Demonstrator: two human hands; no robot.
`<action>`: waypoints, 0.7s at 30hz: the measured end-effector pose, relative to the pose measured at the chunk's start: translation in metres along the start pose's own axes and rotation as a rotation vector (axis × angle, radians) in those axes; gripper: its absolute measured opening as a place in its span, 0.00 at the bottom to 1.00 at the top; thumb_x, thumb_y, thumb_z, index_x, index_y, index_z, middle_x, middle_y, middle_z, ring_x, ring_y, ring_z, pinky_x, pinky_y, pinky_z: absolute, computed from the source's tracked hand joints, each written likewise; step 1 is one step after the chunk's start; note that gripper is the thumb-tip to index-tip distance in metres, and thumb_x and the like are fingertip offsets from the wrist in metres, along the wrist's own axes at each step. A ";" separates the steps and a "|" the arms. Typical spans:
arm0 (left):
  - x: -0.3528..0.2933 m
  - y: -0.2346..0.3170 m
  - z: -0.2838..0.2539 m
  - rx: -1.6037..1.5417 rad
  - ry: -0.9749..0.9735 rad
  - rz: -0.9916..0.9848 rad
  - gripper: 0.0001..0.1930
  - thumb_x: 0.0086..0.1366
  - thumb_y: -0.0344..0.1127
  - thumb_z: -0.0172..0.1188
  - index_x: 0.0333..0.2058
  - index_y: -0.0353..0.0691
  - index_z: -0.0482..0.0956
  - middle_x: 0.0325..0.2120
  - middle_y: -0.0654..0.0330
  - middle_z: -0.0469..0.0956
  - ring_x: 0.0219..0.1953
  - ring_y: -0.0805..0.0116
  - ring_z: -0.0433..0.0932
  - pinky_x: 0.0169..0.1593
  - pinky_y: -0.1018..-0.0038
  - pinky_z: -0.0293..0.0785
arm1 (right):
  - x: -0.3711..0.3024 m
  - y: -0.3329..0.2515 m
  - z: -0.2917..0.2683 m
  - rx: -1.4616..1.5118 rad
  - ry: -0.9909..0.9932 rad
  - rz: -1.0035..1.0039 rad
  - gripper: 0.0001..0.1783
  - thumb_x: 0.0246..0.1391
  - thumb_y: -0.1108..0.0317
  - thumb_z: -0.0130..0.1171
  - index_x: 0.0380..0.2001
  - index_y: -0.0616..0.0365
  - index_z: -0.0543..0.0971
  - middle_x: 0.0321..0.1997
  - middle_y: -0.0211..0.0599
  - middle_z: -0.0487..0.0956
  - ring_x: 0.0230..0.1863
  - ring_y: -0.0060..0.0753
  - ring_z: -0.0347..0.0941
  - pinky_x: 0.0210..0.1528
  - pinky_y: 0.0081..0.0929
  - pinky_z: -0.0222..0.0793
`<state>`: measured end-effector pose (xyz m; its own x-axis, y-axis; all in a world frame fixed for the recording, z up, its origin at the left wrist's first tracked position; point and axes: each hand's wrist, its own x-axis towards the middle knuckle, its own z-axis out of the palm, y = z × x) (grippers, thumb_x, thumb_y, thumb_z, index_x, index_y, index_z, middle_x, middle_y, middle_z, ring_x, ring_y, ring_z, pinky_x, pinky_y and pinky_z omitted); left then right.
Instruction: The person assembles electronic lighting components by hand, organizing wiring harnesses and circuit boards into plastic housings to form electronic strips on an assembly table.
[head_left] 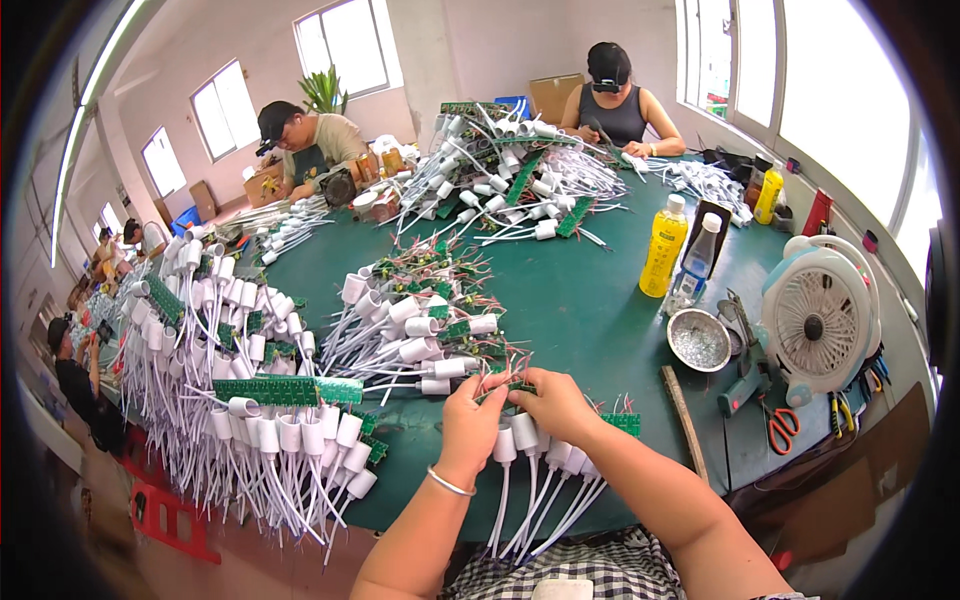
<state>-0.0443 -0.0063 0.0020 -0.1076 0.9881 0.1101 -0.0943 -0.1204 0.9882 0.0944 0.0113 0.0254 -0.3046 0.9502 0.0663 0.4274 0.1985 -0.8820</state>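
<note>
My left hand and my right hand meet close together near the front edge of the table, fingers pinched. Between them are thin reddish wires and part of a green circuit board strip, whose other end shows beyond my right wrist. Exactly which piece each fingertip grips is partly hidden. Below the hands lie several white lamp sockets in a row, their white cables hanging toward my lap. Just past my left hand rests a pile of similar sockets with boards and loose wires.
A large heap of wired sockets covers the left side; another pile sits at the back. Toward the right are a metal bowl, bottles, a fan, orange-handled scissors and a wooden stick. Two people work across the table.
</note>
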 end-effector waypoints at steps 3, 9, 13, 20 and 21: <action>-0.006 -0.012 0.009 0.136 0.084 0.119 0.09 0.59 0.26 0.54 0.39 0.31 0.77 0.36 0.56 0.80 0.38 0.71 0.78 0.44 0.77 0.71 | -0.005 0.005 0.007 -0.218 0.176 0.056 0.15 0.49 0.63 0.60 0.36 0.62 0.76 0.27 0.48 0.78 0.30 0.44 0.75 0.33 0.34 0.68; -0.007 -0.008 0.002 0.025 -0.176 0.144 0.13 0.63 0.27 0.52 0.46 0.31 0.73 0.48 0.54 0.73 0.50 0.70 0.71 0.54 0.75 0.66 | -0.009 0.007 -0.016 0.711 -0.119 0.213 0.11 0.51 0.71 0.60 0.38 0.62 0.76 0.35 0.33 0.78 0.35 0.24 0.73 0.37 0.24 0.69; -0.007 0.010 0.000 -0.194 -0.341 -0.003 0.14 0.67 0.30 0.48 0.49 0.30 0.71 0.49 0.54 0.73 0.51 0.69 0.70 0.56 0.75 0.64 | -0.005 0.014 -0.020 0.623 -0.255 0.197 0.12 0.50 0.70 0.60 0.39 0.62 0.77 0.32 0.35 0.78 0.33 0.28 0.73 0.37 0.25 0.69; 0.000 -0.019 0.009 0.179 -0.054 0.049 0.12 0.66 0.29 0.48 0.44 0.29 0.75 0.41 0.56 0.78 0.43 0.72 0.74 0.48 0.79 0.68 | -0.006 -0.009 -0.003 -0.031 0.012 0.099 0.14 0.47 0.66 0.59 0.37 0.64 0.78 0.33 0.44 0.78 0.33 0.29 0.73 0.39 0.27 0.68; -0.001 -0.020 0.011 0.185 -0.035 0.096 0.12 0.66 0.29 0.47 0.44 0.29 0.75 0.40 0.56 0.78 0.42 0.72 0.75 0.46 0.78 0.69 | -0.005 0.003 -0.001 0.036 0.027 0.033 0.15 0.47 0.65 0.60 0.36 0.64 0.78 0.32 0.43 0.78 0.32 0.30 0.73 0.39 0.28 0.68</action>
<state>-0.0317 -0.0042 -0.0165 -0.0727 0.9761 0.2048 0.0985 -0.1973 0.9754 0.0984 0.0080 0.0229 -0.2679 0.9622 0.0492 0.4059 0.1590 -0.9000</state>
